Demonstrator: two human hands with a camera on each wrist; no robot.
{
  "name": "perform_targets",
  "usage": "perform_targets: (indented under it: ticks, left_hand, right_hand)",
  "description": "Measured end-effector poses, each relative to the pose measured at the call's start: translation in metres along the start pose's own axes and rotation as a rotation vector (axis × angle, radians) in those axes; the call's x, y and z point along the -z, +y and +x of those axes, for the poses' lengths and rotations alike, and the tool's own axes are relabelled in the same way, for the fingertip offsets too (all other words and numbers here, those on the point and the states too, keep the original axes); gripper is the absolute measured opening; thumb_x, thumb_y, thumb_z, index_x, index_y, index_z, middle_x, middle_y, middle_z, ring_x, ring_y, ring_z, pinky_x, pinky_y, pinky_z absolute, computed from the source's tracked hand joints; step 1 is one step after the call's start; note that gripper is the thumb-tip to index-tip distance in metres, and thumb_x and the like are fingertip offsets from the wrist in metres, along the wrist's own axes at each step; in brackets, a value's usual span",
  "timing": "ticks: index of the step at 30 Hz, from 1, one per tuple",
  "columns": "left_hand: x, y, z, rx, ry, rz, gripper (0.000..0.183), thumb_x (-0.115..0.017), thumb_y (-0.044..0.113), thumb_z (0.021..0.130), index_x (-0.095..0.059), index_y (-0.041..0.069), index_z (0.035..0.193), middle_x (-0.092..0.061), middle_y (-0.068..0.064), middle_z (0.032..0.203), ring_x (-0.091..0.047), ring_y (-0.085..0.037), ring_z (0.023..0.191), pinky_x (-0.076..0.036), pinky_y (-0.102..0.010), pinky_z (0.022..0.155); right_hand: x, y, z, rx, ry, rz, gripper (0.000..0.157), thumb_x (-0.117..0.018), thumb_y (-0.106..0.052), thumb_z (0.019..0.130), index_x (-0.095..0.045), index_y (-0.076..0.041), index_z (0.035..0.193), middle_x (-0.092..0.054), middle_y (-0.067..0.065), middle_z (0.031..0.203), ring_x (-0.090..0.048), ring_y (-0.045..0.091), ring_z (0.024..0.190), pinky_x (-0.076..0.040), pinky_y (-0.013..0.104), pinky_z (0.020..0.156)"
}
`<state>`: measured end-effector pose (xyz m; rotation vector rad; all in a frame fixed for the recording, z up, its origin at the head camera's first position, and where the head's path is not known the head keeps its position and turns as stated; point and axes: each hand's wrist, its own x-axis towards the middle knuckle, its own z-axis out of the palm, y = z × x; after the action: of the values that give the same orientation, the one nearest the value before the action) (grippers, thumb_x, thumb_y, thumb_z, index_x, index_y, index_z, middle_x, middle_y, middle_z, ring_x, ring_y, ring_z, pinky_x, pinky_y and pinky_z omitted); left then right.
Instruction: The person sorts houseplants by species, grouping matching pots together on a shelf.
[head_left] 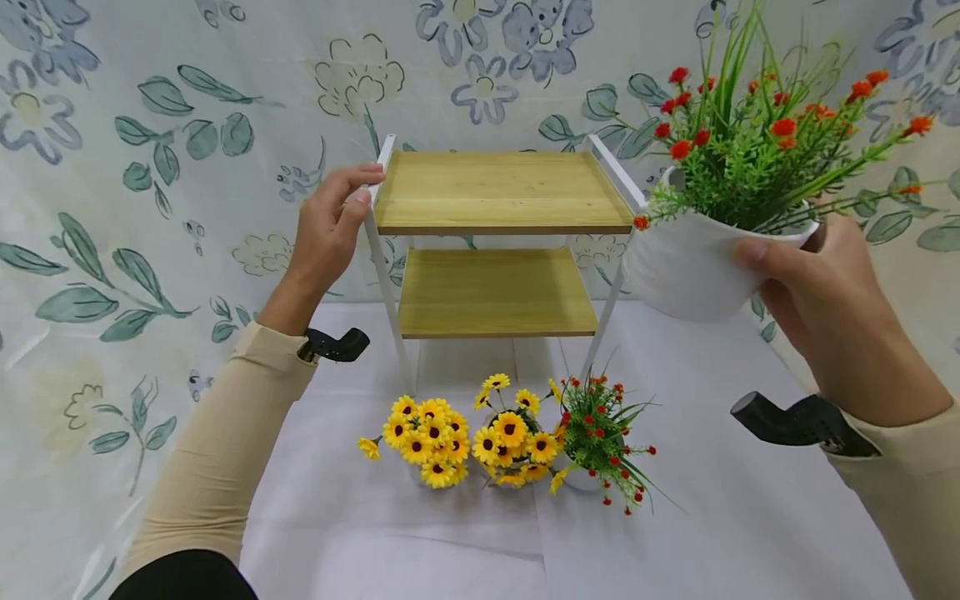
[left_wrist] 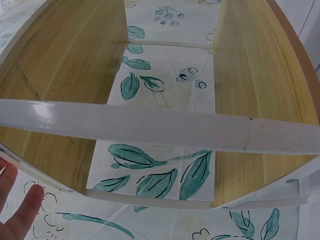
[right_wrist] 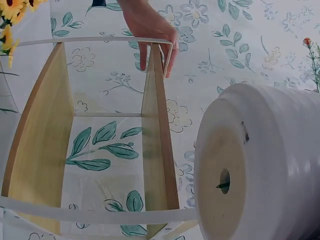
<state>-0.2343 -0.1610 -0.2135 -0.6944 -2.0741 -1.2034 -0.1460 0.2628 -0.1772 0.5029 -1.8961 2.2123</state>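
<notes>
A two-tier shelf (head_left: 498,196) with wooden boards and a white metal frame stands against the back cloth. My left hand (head_left: 327,227) holds the upper left corner of its frame, thumb and fingers on either side of the rail (right_wrist: 164,42). At the right, my right hand (head_left: 832,292) grips the rim of a white flower pot (head_left: 693,267), thumb outside the wall. Red flowers and long green grass (head_left: 750,150) fill this pot, raised beside the top board (head_left: 495,192). Its round base with a small hole (right_wrist: 225,181) faces the right wrist view.
Two pots of yellow flowers (head_left: 431,437) (head_left: 513,442) and one of small red flowers (head_left: 597,425) stand in a row before the shelf. White cloth (head_left: 420,550) covers the table; a leaf-patterned cloth (head_left: 225,50) hangs behind. The lower board (head_left: 495,292) sits under the top one.
</notes>
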Motion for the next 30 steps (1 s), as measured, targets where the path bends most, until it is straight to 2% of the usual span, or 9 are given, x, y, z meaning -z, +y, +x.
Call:
perform_targets:
  ticks: [5,8,9,12,14,17,19,24,30]
  left_hand:
    - [0.001,0.000,0.002,-0.015,0.005,0.004,0.041,-0.040,0.018,0.094,-0.057,-0.007,0.122,-0.052,-0.019,0.136,-0.044,-0.024,0.133,-0.037,-0.032,0.106]
    - [0.002,0.000,0.003,-0.031,0.012,0.008,0.041,-0.040,0.018,0.094,-0.057,-0.008,0.122,-0.053,-0.019,0.135,-0.044,-0.025,0.132,-0.037,-0.030,0.106]
    - [0.002,0.000,0.003,-0.032,0.014,0.005,0.041,-0.040,0.017,0.094,-0.057,-0.008,0.122,-0.053,-0.019,0.135,-0.045,-0.025,0.132,-0.037,-0.031,0.106]
    - [0.002,0.000,0.003,-0.027,0.006,0.003,0.041,-0.040,0.017,0.094,-0.057,-0.008,0.122,-0.053,-0.019,0.135,-0.044,-0.025,0.132,-0.038,-0.034,0.106]
    - [0.001,0.000,0.002,-0.016,0.002,0.000,0.041,-0.040,0.018,0.094,-0.056,-0.008,0.122,-0.053,-0.019,0.136,-0.044,-0.024,0.132,-0.039,-0.037,0.105]
    - [-0.001,0.000,0.000,0.000,0.000,0.002,0.042,-0.040,0.019,0.094,-0.056,-0.007,0.123,-0.052,-0.018,0.136,-0.043,-0.024,0.133,-0.039,-0.039,0.106]
    - [-0.003,0.000,0.000,0.002,0.007,-0.002,0.042,-0.039,0.019,0.094,-0.056,-0.007,0.122,-0.052,-0.018,0.136,-0.043,-0.024,0.133,-0.038,-0.037,0.106]
    - [-0.006,0.001,0.001,-0.002,0.024,0.001,0.042,-0.038,0.018,0.094,-0.056,-0.008,0.122,-0.052,-0.020,0.136,-0.044,-0.026,0.132,-0.035,-0.030,0.107]
    - [-0.005,-0.001,0.001,0.009,0.032,-0.003,0.043,-0.038,0.019,0.093,-0.055,-0.008,0.122,-0.052,-0.019,0.136,-0.044,-0.022,0.133,-0.033,-0.031,0.109]
  right_hand:
    - [-0.011,-0.003,0.016,-0.020,0.016,0.010,0.074,-0.063,-0.001,0.085,-0.021,-0.010,0.146,-0.055,0.009,0.113,-0.057,0.016,0.102,-0.051,0.019,0.085]
    - [-0.020,-0.003,0.029,-0.005,0.011,0.041,0.063,-0.062,0.001,0.085,-0.027,-0.003,0.137,-0.057,0.012,0.106,-0.059,0.018,0.098,-0.051,0.021,0.085]
    - [-0.024,-0.003,0.033,0.007,-0.001,0.068,0.055,-0.063,0.002,0.084,-0.032,-0.001,0.130,-0.054,0.015,0.117,-0.056,0.022,0.108,-0.051,0.024,0.088]
    - [-0.034,-0.002,0.044,0.046,-0.036,0.094,0.053,-0.063,0.003,0.083,-0.033,-0.001,0.128,-0.051,0.017,0.125,-0.053,0.026,0.113,-0.050,0.028,0.091]
    - [-0.040,-0.001,0.050,0.062,-0.048,0.099,0.068,-0.062,0.003,0.084,-0.025,-0.003,0.140,-0.047,0.017,0.130,-0.050,0.027,0.118,-0.047,0.031,0.097]
    - [-0.048,0.001,0.058,0.074,-0.049,0.082,0.085,-0.063,0.001,0.084,-0.013,-0.014,0.150,-0.041,0.014,0.136,-0.044,0.027,0.124,-0.039,0.035,0.105]
    - [-0.052,0.003,0.065,0.085,-0.047,0.079,0.084,-0.065,0.000,0.083,-0.016,-0.014,0.149,-0.042,0.014,0.134,-0.044,0.026,0.123,-0.038,0.036,0.106]
    - [-0.064,0.006,0.085,0.132,-0.066,0.093,0.061,-0.071,-0.002,0.077,-0.038,-0.004,0.128,-0.050,0.016,0.122,-0.050,0.027,0.113,-0.044,0.035,0.095]
    - [-0.082,0.012,0.105,0.138,-0.076,0.080,0.061,-0.073,-0.005,0.074,-0.042,-0.004,0.127,-0.052,0.015,0.123,-0.052,0.026,0.110,-0.046,0.034,0.093]
